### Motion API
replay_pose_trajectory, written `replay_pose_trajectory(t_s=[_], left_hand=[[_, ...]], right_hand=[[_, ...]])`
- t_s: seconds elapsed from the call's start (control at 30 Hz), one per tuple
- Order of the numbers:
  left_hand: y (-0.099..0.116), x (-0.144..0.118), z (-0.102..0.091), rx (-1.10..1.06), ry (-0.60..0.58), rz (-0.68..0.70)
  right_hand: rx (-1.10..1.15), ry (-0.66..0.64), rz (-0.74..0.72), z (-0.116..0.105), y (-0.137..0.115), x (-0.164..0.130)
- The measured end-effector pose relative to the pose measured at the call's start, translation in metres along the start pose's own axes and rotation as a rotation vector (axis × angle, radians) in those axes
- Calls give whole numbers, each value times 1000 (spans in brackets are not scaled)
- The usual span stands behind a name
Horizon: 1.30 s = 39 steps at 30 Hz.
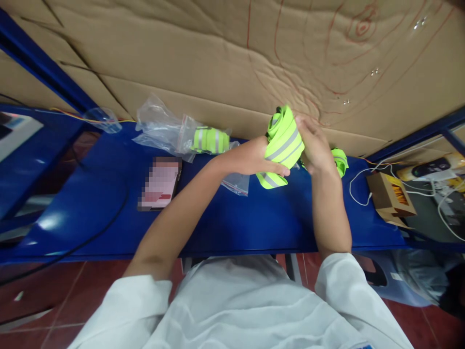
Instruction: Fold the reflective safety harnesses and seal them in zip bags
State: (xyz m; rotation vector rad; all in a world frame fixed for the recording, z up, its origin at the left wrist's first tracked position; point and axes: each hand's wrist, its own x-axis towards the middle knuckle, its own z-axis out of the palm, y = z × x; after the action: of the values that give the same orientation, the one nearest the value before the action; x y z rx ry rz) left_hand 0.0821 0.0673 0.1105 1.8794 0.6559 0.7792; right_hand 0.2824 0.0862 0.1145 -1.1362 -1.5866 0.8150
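Head view, reflective band (281, 145) upright, leaning left

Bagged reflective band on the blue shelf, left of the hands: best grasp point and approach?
Pinch the bagged band across its folded bundle, from above. It lies flat inside the clear bag, and the bundle is the only firm part; the loose plastic to its left would likely slip or crumple. The cardboard wall close behind blocks a rear approach. Both hands are busy with another band.

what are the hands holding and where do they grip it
Both hands hold one folded neon-yellow reflective band above the blue table. The left hand grips its lower left side; the right hand holds its upper right edge.
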Motion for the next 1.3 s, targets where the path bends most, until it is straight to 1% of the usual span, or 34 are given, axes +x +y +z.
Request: replay_pose_trajectory(t_s=[0.03,0.07,0.1,0.17,0.23,0.3,0.37,0.43,0.5,0.57,0.67,0.73,0.8,0.87,0.93,0.97,1.07,1.1,1.13,1.17,1.2,1.3], left_hand=[[0,0,0,13,1,-26],[-1,0,0,26,5,-50],[-1,0,-1,36,19,-70],[-2,0,-1,24,61,-90],[-4,0,-1,-37,67,-95],[-6,1,-1,-89,47,-85],[-6,1,-1,-96,59,-84],[-7,2,-3,-77,120,-86],[-7,2,-5,-55,154,-86],[-8,2,-7,-21,134,-77],[-9,1,-8,36,58,-86],[-8,0,-7,66,21,-112],[-6,-2,-5,66,3,-137],[-6,-2,-4,29,21,-181],[-10,1,-1,-12,85,-236],[-14,3,0,-34,148,-256],[-30,12,6,-159,401,-297],[-35,15,9,-222,466,-312],[-40,17,10,-281,499,-327],[-42,19,12,-330,486,-338],[-43,19,12,-365,431,-338],[-35,15,12,-392,213,-263]], right_hand=[[-23,37,-41,-2,0,0],[-29,42,-70,-5,-1,0],[-31,8,-88,-8,-4,-1],[-56,-139,-109,-15,-10,-5],[-79,-289,-117,-18,-14,-8],[-88,-373,-99,-14,-15,-10],[-54,-365,-60,-5,-11,-11],[17,-312,-11,3,-7,-9],[66,-291,9,6,-5,-8],[79,-348,16,2,-4,-7],[134,-472,70,-11,-2,-5],[217,-509,141,-17,1,-4],[288,-515,206,-16,5,-2],[327,-486,241,-11,7,0],[346,-376,209,-4,8,1],[344,-296,178,-1,8,2],[281,-46,82,3,4,3],[244,22,54,2,1,4],[204,77,26,0,-1,4],[165,115,-2,-4,-3,4],[128,142,-25,-9,-6,3],[73,182,-56,-26,-11,3]])
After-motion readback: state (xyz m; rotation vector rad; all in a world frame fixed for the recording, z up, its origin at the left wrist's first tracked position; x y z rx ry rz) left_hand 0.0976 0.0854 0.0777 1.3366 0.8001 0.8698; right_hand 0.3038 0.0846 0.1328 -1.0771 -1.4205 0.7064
